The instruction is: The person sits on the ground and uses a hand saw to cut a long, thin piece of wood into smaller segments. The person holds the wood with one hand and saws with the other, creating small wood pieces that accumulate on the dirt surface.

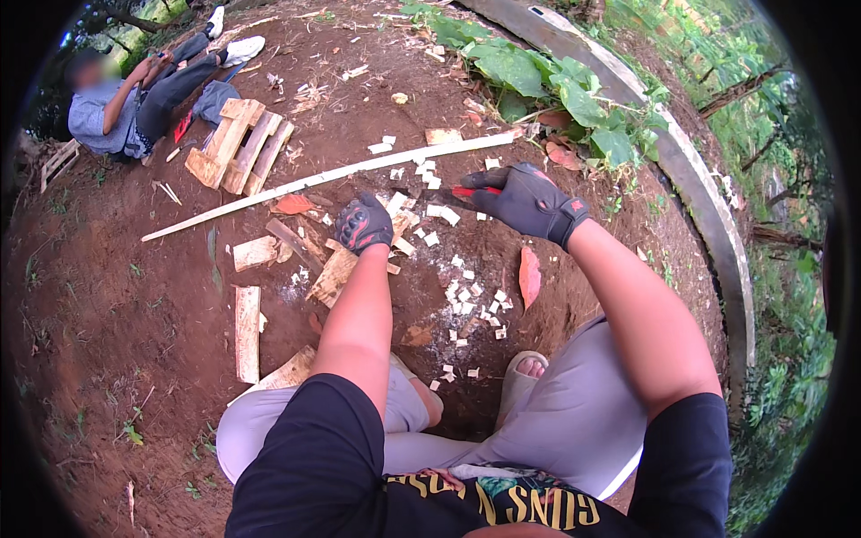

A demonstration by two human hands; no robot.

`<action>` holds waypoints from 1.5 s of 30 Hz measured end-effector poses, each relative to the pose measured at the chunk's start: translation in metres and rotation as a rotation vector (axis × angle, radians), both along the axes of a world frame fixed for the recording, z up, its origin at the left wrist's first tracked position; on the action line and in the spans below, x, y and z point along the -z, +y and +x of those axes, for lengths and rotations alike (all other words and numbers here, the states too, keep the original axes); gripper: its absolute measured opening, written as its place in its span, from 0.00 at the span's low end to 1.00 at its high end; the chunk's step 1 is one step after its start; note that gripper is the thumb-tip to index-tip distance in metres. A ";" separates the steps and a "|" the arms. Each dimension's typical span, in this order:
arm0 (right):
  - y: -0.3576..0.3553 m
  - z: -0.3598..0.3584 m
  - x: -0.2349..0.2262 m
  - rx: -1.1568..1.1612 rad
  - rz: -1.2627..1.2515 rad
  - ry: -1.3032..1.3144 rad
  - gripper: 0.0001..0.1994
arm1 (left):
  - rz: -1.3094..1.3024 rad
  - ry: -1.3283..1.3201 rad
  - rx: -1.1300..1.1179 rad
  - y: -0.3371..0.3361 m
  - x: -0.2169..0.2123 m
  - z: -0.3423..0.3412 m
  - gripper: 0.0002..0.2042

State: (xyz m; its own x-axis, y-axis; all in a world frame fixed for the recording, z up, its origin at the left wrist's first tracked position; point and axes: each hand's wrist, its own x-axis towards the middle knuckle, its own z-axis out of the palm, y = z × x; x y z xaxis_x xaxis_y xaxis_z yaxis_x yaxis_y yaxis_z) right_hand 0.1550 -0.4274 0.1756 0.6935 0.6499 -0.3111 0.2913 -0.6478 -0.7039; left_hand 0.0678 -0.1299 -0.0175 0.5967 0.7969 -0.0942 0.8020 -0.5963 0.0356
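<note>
Both my hands wear dark gloves. My left hand [363, 224] is closed on a pale piece of wood [400, 215], over a small heap of split wood; its fingertips are mostly hidden. To the right, my right hand [525, 203] grips a tool by its red handle [475, 190]. A dark, thin blade seems to run from that handle toward my left hand, but its kind is hard to make out. Small cut wood blocks [444, 213] lie on the soil between and below the hands. Beyond both hands stretches a long wooden strip [332, 179].
More cut blocks [466, 307] and sawdust lie before my feet. Wooden boards [247, 334] rest at the left. A slatted wooden stand [242, 148] is farther off, near a seated person [121, 108]. Leafy plants [583, 99] and a curved concrete edge [717, 215] border the right.
</note>
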 end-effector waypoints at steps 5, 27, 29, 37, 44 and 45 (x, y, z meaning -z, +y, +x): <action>-0.002 0.005 -0.006 0.002 -0.015 0.045 0.24 | -0.044 0.015 0.010 -0.004 -0.008 0.003 0.32; 0.020 -0.123 -0.090 0.337 0.095 0.010 0.22 | -0.207 0.008 -0.012 0.003 -0.008 0.003 0.24; 0.026 -0.118 -0.089 0.273 0.043 0.026 0.22 | -0.192 -0.009 -0.015 0.006 -0.007 0.002 0.24; 0.026 -0.098 -0.131 0.214 -0.085 0.068 0.22 | -0.207 -0.012 -0.042 0.006 -0.006 0.004 0.21; 0.057 -0.069 -0.133 0.179 -0.110 0.087 0.19 | -0.242 -0.017 -0.035 0.007 -0.011 0.004 0.22; 0.060 -0.069 -0.110 0.145 -0.071 0.073 0.20 | -0.253 -0.001 -0.046 0.007 -0.011 0.005 0.22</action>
